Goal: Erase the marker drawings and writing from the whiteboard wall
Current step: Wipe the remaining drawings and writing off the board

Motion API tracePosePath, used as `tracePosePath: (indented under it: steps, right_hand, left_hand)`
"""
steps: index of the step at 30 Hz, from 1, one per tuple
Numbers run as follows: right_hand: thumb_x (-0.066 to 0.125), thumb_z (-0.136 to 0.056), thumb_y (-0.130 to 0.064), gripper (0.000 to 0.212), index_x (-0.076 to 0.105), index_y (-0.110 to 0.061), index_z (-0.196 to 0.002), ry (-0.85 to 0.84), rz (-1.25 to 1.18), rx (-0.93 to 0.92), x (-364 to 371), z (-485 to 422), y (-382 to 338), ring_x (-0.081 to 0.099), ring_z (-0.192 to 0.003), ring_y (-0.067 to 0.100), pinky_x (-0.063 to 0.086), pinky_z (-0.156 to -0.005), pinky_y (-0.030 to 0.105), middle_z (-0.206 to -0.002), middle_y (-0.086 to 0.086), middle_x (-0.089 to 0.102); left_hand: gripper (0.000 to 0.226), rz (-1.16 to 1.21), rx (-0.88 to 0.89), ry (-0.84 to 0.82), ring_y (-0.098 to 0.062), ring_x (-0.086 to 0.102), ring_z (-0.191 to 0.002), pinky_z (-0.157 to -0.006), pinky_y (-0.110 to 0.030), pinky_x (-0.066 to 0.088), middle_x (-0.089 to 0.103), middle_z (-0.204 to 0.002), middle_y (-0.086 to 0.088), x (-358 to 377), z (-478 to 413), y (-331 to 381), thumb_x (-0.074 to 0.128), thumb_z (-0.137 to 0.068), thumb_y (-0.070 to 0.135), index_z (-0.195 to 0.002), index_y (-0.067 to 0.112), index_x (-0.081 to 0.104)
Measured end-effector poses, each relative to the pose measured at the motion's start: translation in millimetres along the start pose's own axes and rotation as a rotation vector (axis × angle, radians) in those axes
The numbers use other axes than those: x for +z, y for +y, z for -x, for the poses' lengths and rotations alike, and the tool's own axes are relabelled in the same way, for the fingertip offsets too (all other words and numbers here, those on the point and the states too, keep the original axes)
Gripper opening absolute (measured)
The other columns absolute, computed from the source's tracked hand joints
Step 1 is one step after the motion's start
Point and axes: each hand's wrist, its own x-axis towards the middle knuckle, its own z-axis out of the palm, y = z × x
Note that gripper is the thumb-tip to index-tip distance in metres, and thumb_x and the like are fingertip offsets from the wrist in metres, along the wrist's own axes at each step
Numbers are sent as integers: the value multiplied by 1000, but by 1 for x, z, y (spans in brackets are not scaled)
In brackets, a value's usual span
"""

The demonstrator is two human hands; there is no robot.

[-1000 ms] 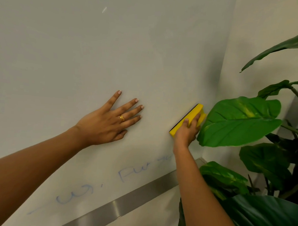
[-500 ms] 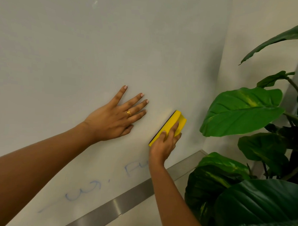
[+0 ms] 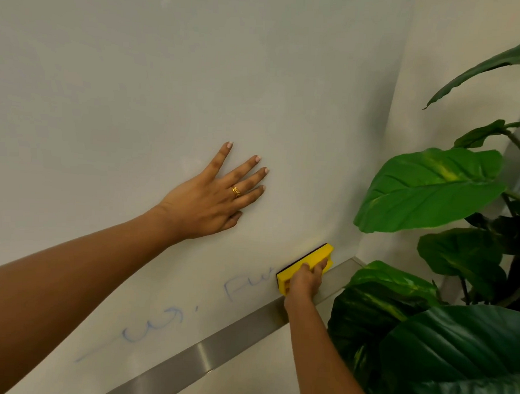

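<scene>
Your right hand has dropped since half a second ago. Then it held the eraser higher on the whiteboard, steeply tilted, just right of your left fingertips. A second ago it was further right, at the big plant leaf. Now the eraser sits low on the board, on the line of blue writing, just above the metal strip along the bottom edge. More letters showed to the right a second ago; now only "Fu" shows left of the eraser. The fainter scribble further left is unchanged.

Your left hand has stayed put: flat on the board, fingers straight and spread, holding nothing, gold ring on one finger.

The eraser's long axis runs lower left to upper right, about parallel to the metal strip and much flatter than before. Its dark felt face lies against the board and its yellow back faces out. The lower-left end points at the "Fu"; the upper-right end points toward the board's corner by the plant. Your right hand grips it from below, fingers curled over the yellow back, covering the middle.
</scene>
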Motion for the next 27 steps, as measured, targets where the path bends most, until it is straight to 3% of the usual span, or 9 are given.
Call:
tracePosePath:
  steps: [3, 6, 10, 15, 17, 27]
  right_hand:
    - [33, -99, -20, 55, 12, -42, -146, -38, -8, 3, 0, 31, -14, 49, -109, 32, 41, -98, 50, -144, 13, 35]
    - [32, -99, -14, 55, 15, -33, -147, -67, -9, -65, 4, 61, -21, 42, -121, 38, 37, -99, 44, -147, 14, 25]
    - [33, -99, -15, 56, 15, -37, -146, -119, 1, -157, 14, 95, -34, 39, -125, 32, 35, -101, 43, -151, 7, 19]
    - [35, -101, -18, 54, 12, -36, -146, -173, 75, -458, 22, 135, -25, 31, -133, 24, 33, -100, 34, -156, 2, 7]
    - [34, -101, -19, 53, 12, -35, -146, -150, 95, -493, 22, 135, -13, 28, -136, 23, 33, -100, 34, -156, 3, 8]
    - [35, -100, -19, 55, 11, -32, -148, -126, 64, -114, 10, 105, 34, 39, -127, 37, 36, -101, 43, -150, 14, 23]
  left_hand:
    - [59, -2, -5, 4, -35, 22, -141, -110, -64, 8, 29, -151, -15, -2, -1, 0, 15, -96, 37, -143, 11, 38]
    - [58, -2, -9, 10, -34, 26, -140, -110, -63, 10, 32, -150, -15, -4, 0, -1, 15, -96, 35, -142, 11, 40]
    - [57, 46, -14, 11, -33, 30, -138, -110, -60, 12, 36, -148, -13, -6, 2, -2, 17, -94, 34, -139, 12, 44]
    - [54, 140, -16, 16, -33, 32, -137, -111, -55, 16, 38, -147, -14, -10, 21, -1, 24, -93, 30, -137, 10, 48]
    - [54, 146, -6, 7, -32, 30, -138, -112, -53, 16, 36, -148, -14, -11, 38, 0, 24, -93, 30, -139, 10, 45]
    - [53, 174, 54, -15, -29, 26, -139, -115, -49, 11, 33, -149, -14, -15, 102, 6, 29, -93, 26, -141, 9, 42]
